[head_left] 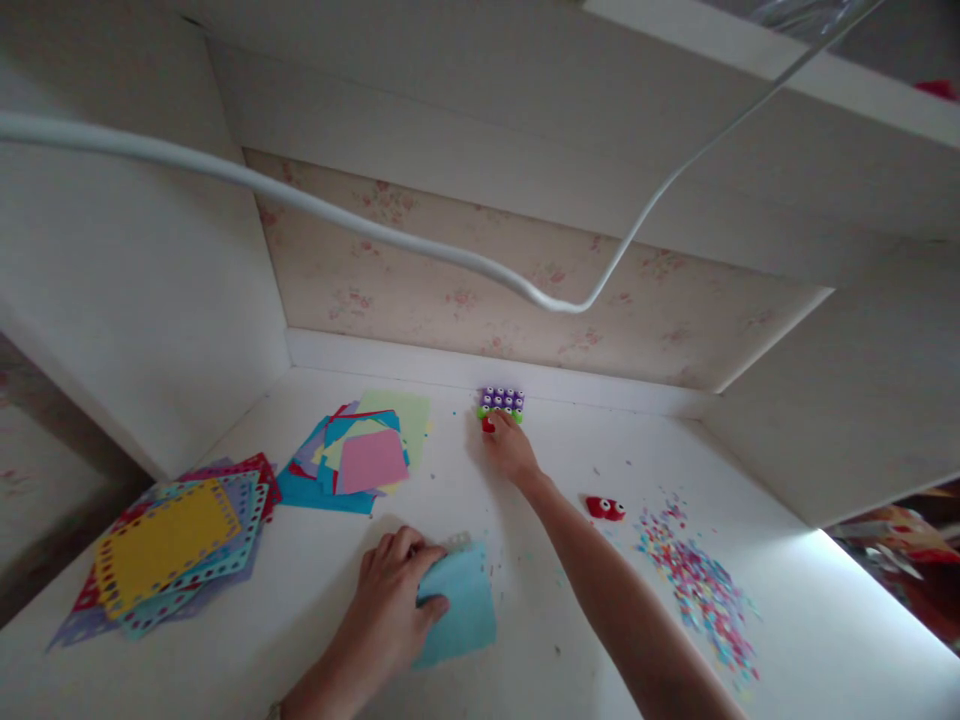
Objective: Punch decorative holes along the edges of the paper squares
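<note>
My left hand is closed on the left edge of a light blue paper sheet, its thumb lying over the paper. A pale, partly hidden piece shows at the sheet's top edge. Farther back, my right hand has its fingers closed at a small red piece with eye-like dots, mostly covered by the fingers. Just behind it stand green pieces and several rows of purple pieces with the same dots. A separate red piece with two eyes lies right of my right forearm.
Colourful paper bits are strewn at the right. Plain coloured sheets are stacked left of centre, and sheets with punched borders at the far left. A white cable hangs across the view. White side panels enclose the tabletop.
</note>
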Demonstrator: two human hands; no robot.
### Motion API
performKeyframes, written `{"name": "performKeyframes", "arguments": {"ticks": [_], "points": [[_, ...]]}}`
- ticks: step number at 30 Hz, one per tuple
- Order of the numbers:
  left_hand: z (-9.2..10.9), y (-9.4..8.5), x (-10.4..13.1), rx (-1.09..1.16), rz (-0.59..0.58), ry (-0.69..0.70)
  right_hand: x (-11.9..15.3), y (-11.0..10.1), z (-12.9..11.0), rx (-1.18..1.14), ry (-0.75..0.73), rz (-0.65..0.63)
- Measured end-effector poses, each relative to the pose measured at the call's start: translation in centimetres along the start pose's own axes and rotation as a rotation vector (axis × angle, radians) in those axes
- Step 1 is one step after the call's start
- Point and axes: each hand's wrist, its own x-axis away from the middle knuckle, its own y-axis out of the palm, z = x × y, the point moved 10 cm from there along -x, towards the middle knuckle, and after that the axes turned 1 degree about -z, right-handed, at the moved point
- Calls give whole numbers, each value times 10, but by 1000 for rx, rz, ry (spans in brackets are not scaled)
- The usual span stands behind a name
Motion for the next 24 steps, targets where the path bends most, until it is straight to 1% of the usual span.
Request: {"name": "performKeyframes", "arguments": {"ticks": [2,4,6,8,11,14,15,17,19,21,24], "points": [[1,-3,1,34,30,8,-5,4,-2,1,6,-13],[1,-3,1,78,56,21,-3,3,-2,-15,15,-19],[-2,-1,0,139,56,-3,3,-2,-3,-50,23,-19],[-8,1,-2,227,42,-58,16,-10,-3,-101,30,-15],[-10,2,-6,423,-17,-106,50,-21,-4,-208,59,-9],[-7,4,-8,617,-80,-153,99,-29,-4,-332,132,-5],[-7,6,-8,668,-94,-176,117,-28,-4,-400,170,-20],[-7,11,-6,751,-120,-222,151,-24,1,-718,325,-34],[-8,15,-5,798,-132,-255,176,-22,0,-920,423,-31],[-9,18,-4,805,-132,-273,187,-25,-2,-1010,463,-8],[-10,20,-5,795,-133,-276,188,-28,-5,-1064,479,7]]}}
